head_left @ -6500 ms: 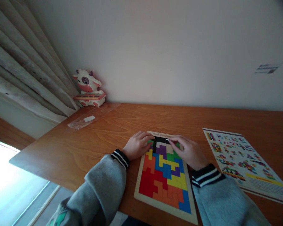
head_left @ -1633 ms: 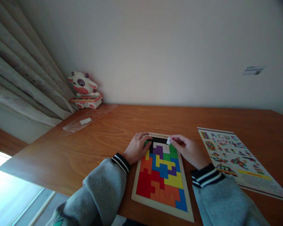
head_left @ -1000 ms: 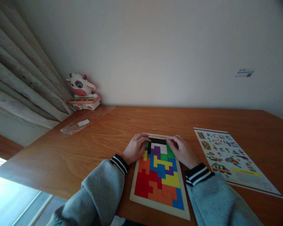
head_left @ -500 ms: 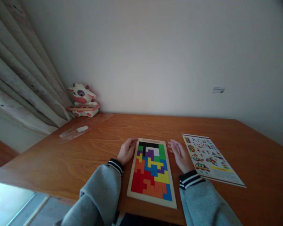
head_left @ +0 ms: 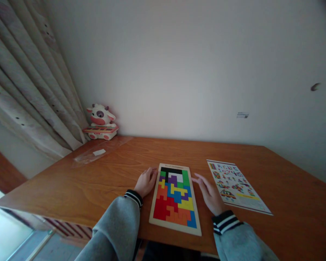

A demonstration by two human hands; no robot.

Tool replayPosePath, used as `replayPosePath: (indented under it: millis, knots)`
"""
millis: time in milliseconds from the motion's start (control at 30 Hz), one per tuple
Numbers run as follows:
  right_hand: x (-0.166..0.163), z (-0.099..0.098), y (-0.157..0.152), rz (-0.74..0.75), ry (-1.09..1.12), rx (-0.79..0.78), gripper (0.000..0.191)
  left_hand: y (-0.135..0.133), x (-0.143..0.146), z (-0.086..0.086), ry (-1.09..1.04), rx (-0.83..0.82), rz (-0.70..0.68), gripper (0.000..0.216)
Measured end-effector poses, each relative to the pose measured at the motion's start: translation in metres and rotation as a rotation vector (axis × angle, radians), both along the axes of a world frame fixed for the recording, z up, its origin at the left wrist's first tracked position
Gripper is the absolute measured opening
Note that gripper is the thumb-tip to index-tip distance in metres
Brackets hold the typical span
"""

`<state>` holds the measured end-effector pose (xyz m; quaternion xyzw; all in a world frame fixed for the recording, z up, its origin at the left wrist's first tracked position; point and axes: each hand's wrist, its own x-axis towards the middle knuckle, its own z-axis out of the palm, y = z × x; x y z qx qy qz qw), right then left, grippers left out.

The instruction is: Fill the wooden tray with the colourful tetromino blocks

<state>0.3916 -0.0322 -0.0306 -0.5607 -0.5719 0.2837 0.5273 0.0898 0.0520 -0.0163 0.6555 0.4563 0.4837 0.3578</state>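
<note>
A wooden puzzle board (head_left: pixel 175 226) with a pale frame lies flat on the table in front of me. Coloured block pieces (head_left: pixel 185 204) in red, orange, yellow, blue, green, purple, white and black fill it closely. Beside the board's upper left edge rests my left hand (head_left: pixel 146 182), fingers loosely bent and holding nothing. My right hand (head_left: pixel 209 194) is on the other side, its fingers stretched toward the right edge and parted, with nothing in them. Whether either hand's fingertips touch the frame, I cannot tell.
A printed sheet (head_left: pixel 237 184) with coloured block figures lies right of my right hand. At the back left, a cow-shaped toy keyboard (head_left: pixel 101 122) stands by the curtain (head_left: pixel 38 79). Before it lies a clear plastic bag (head_left: pixel 91 155). The wall (head_left: pixel 174 72) borders the brown table (head_left: pixel 119 163).
My view has shifted slightly. My right hand has lowered a little, its fingers now pointing toward the board's edge. My left hand has settled beside the frame. The board's pieces look unchanged.
</note>
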Motion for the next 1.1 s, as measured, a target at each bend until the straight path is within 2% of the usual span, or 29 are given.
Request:
replayPosePath:
  millis: [67,100,200,267,367,500,600,733,900,1033,1100]
  knots:
    - [-0.007,0.003,-0.004,0.123,-0.302,0.044,0.039,-0.005,0.005,0.002,0.171,0.059,-0.06,0.022]
    - [-0.009,0.004,-0.003,0.139,-0.402,0.069,0.039,-0.005,0.007,0.003,0.269,0.095,-0.066,0.024]
    - [-0.011,0.002,0.008,0.124,-0.557,0.1,0.041,-0.001,0.011,0.004,0.55,0.212,-0.045,0.033]
    - [-0.009,0.0,0.021,0.102,-0.591,0.1,0.041,0.006,0.013,0.005,0.614,0.242,-0.037,0.034]
    - [-0.004,-0.003,0.043,0.08,-0.547,0.095,0.038,0.021,0.017,0.004,0.46,0.186,-0.049,0.03]
    - [0.01,-0.006,0.071,0.018,-0.212,0.028,0.044,0.049,0.021,-0.002,0.141,0.075,-0.045,0.02]
    - [0.022,-0.008,0.094,-0.147,-0.049,-0.017,0.047,0.073,0.022,-0.009,0.011,0.027,0.049,0.027]
    - [0.029,-0.01,0.12,-0.216,-0.016,-0.029,0.051,0.102,0.018,-0.012,-0.195,-0.041,0.217,0.044]
    - [0.029,-0.012,0.133,-0.341,0.165,0.068,0.065,0.114,0.017,-0.007,-0.279,-0.122,0.26,0.049]
    - [0.036,-0.011,0.135,-0.382,0.114,0.087,0.048,0.115,0.023,-0.003,-0.274,-0.114,0.202,0.051]
    - [0.04,-0.011,0.137,-0.389,0.049,0.054,0.05,0.116,0.026,-0.004,-0.29,-0.098,0.163,0.046]
